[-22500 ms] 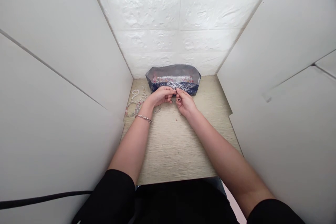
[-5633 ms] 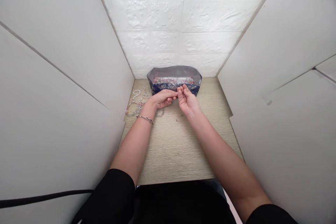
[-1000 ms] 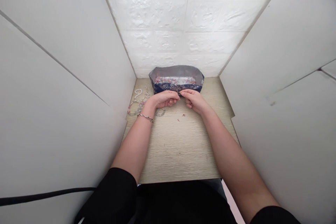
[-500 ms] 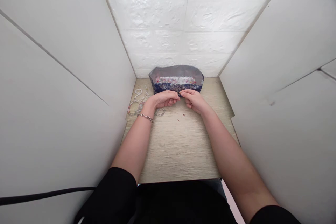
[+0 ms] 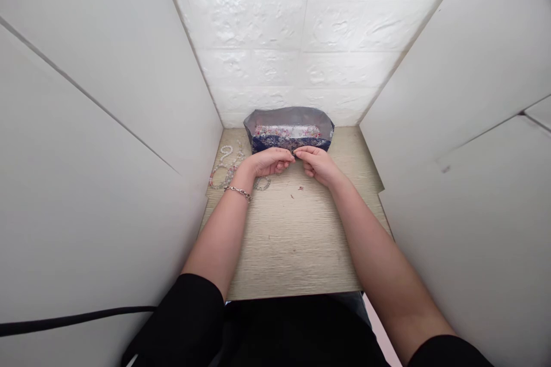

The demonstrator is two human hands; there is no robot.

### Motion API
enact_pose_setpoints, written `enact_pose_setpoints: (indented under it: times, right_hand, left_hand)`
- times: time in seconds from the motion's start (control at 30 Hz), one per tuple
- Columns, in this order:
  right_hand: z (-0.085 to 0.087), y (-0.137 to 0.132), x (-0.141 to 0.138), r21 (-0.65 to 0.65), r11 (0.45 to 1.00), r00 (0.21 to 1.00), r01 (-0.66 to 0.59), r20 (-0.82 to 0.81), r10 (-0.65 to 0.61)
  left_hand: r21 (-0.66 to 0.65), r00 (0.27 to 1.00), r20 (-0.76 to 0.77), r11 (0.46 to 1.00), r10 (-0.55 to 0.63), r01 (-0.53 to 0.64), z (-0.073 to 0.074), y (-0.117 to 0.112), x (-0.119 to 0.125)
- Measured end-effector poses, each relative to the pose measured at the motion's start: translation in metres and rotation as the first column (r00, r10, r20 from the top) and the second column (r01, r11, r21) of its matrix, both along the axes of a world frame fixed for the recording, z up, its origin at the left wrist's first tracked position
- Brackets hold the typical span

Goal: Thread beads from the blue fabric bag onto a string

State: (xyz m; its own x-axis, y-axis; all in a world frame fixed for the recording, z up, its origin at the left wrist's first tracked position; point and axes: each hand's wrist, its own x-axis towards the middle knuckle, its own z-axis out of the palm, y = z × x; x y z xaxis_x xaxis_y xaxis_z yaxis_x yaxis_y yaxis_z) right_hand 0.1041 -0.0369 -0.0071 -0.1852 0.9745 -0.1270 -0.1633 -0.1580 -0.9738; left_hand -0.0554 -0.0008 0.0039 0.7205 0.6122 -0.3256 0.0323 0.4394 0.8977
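Note:
My left hand and my right hand meet fingertip to fingertip just in front of a dark blue patterned bag. Both are closed in a pinch; whatever lies between the fingertips is too small to name. The bag stands with its mouth wide, showing a grey lining and many small pink, white and red beads inside. Left of my left hand lie several beaded strings, some looped like bracelets. A small beaded ring rests beside my left wrist, which wears a metal chain bracelet.
Two tiny reddish bits lie on the pale wooden tabletop below my hands. White panels close in on both sides, and a white brick-patterned wall rises behind. A black cable runs along the lower left.

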Motion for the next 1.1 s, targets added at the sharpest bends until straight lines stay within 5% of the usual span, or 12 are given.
enact_pose_setpoints:
  times: [0.7, 1.1]
  right_hand:
    - [-0.0019, 0.0003, 0.0003, 0.035, 0.999, 1.000, -0.026, 0.017, 0.025]
    - [-0.0056, 0.0010, -0.0014, 0.104, 0.993, 0.993, 0.059, 0.100, -0.070]
  left_hand:
    - [-0.024, 0.999, 0.049, 1.000, 0.018, -0.017, -0.0047, 0.0031, -0.0010]
    - [-0.016, 0.999, 0.042, 1.000, 0.026, -0.026, 0.0006, -0.0003, -0.0009]
